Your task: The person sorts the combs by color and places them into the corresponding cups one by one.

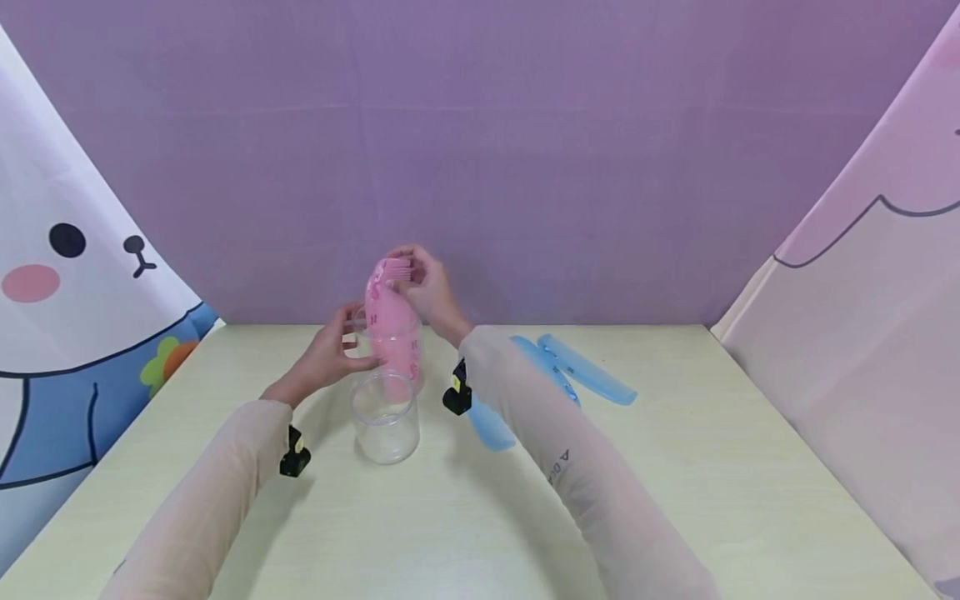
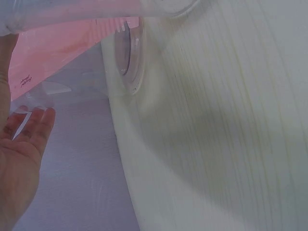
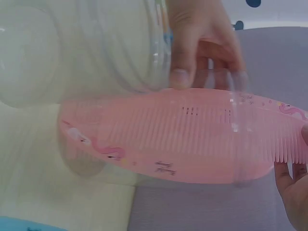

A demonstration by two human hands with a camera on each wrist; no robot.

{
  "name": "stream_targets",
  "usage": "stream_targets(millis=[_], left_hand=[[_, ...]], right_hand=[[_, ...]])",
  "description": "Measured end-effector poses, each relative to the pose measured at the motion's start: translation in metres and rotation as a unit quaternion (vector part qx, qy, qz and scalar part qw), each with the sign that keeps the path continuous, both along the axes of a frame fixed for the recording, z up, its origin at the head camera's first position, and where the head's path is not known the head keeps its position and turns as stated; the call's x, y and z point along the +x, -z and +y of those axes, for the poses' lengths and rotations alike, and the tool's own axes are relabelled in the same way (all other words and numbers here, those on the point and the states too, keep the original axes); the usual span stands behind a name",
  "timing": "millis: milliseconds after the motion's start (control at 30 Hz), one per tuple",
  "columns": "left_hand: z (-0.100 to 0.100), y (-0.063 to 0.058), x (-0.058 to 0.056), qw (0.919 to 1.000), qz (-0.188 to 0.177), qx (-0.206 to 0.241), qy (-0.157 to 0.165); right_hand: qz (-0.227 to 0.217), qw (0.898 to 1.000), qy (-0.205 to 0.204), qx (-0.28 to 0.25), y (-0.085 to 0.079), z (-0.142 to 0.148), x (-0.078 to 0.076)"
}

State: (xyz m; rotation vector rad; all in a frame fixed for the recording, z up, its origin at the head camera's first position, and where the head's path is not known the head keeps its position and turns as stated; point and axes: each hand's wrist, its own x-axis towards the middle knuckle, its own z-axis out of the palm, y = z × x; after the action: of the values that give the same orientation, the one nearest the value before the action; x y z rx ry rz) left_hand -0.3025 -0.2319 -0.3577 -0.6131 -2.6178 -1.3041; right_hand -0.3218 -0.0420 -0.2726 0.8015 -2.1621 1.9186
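Toward the back of the table, a clear plastic cup holds pink combs with flamingo prints; they overlap, so I cannot tell how many. My left hand grips this cup from the left, thumb in front and fingers behind. At the top, my right hand pinches the toothed upper end of a pink comb. In the right wrist view, that pink comb reaches down inside the cup. Directly in front stands a second clear cup, with nothing seen inside.
Several blue combs lie on the table to the right, one blue comb at the far side and another blue comb partly under the right sleeve. A purple cloth hangs behind the table, with printed cloths at both sides.
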Motion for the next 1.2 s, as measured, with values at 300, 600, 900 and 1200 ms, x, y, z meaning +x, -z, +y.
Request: stream_targets(millis=[300,600,900,1200], left_hand=[[-0.001,0.0,-0.001,1.0,-0.004,-0.001,0.0],[-0.001,0.0,0.0,0.9999,-0.008,-0.01,-0.008],[-0.002,0.001,-0.001,0.9998,-0.01,-0.013,-0.011],[-0.001,0.0,0.0,0.9998,-0.016,-0.011,-0.01]], right_hand=[[-0.023,1.0,-0.004,-0.012,0.018,-0.007,-0.004],[-0.004,0.999,0.051,0.011,0.027,-0.016,-0.007],[0.008,0.995,0.084,0.055,0.027,-0.014,-0.008],[-0.002,0.994,0.078,0.074,0.029,-0.011,-0.009]])
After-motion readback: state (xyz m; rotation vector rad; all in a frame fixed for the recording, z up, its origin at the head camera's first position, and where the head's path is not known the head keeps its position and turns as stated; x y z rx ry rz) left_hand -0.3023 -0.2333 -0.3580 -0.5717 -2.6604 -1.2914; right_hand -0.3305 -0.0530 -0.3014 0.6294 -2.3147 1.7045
